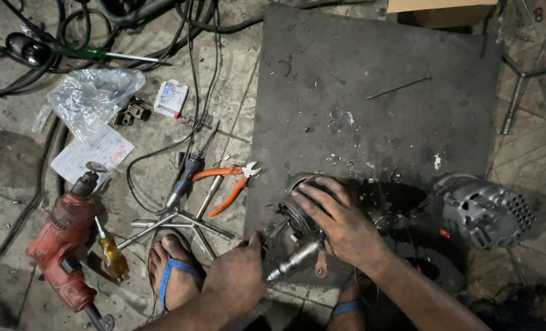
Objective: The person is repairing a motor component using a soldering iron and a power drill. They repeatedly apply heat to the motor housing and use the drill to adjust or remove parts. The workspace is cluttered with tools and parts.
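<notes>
Right hand (340,224): spread flat, pressing the round part (301,211) on the mat (371,98); keep pressing.
Left hand (239,279): closed around a tool (294,260) beside the part; hold it square.

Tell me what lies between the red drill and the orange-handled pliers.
In the head view, between the red drill and the orange-handled pliers lie a yellow-handled screwdriver and a metal cross wrench.

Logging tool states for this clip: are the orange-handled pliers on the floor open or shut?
Open. The orange-handled pliers lie flat on the floor left of the dark mat, their two handles splayed well apart.
</notes>
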